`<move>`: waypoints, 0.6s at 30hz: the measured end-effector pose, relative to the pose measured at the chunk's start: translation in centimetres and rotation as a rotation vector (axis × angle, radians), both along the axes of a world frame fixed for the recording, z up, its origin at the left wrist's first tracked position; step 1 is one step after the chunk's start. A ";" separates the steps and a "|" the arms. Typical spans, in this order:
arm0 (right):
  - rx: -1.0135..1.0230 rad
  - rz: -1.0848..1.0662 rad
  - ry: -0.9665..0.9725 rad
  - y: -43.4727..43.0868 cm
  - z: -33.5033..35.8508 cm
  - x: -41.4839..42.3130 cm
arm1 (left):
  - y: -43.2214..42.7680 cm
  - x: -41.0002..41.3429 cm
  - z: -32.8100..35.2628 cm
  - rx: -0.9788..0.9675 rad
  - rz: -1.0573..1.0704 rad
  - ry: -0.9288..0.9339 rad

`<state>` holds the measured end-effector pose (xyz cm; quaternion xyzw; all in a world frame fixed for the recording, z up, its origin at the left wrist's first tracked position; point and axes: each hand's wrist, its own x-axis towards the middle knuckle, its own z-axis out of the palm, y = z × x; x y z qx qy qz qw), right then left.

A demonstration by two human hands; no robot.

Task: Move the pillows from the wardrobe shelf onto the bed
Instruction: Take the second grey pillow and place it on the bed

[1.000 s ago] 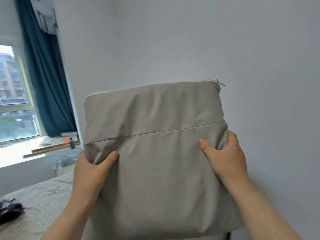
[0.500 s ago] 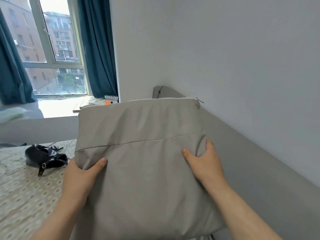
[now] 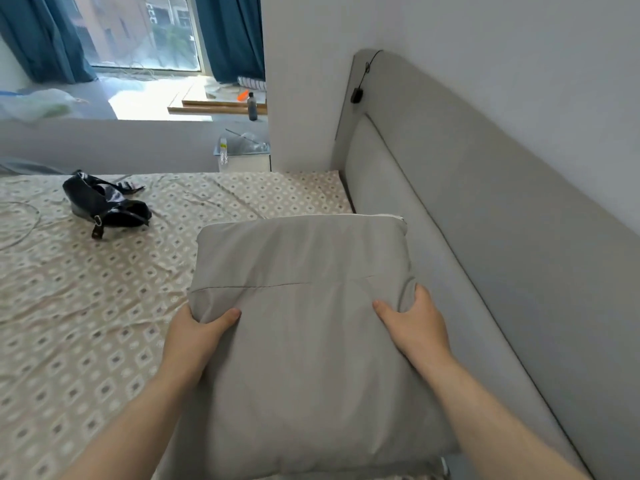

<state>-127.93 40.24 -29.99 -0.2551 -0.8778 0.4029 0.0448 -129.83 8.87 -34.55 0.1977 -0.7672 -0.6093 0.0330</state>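
One grey pillow (image 3: 304,327) in hand, over the patterned bed (image 3: 86,323) just beside the padded headboard (image 3: 467,237); whether it touches the sheet cannot be told. Likely light and soft: fabric dimples under the grip, so side edges suit best. Left hand (image 3: 194,336) and right hand (image 3: 415,327) each pinch an edge, thumbs on top, other fingers hidden behind, closed onto the cloth.

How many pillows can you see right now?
1. The grey pillow is held between the left hand and right hand, over the bed beside the headboard. Others may be out of view.
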 end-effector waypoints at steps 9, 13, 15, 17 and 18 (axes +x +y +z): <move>-0.013 0.061 -0.132 3.3 -11.5 -3.5 | 3.6 -0.3 -10.8 -0.047 0.087 -0.191; -0.042 0.083 -0.186 3.2 -16.5 -4.7 | 3.7 -0.4 -15.7 -0.116 0.120 -0.232; -0.027 0.087 -0.204 3.5 -18.7 -5.4 | 4.0 -0.9 -18.0 -0.125 0.107 -0.272; -0.006 0.088 -0.223 3.9 -20.3 -5.8 | 4.4 -1.3 -19.6 -0.129 0.099 -0.305; -0.009 0.086 -0.226 4.2 -21.0 -5.8 | 4.8 -1.5 -20.1 -0.135 0.102 -0.312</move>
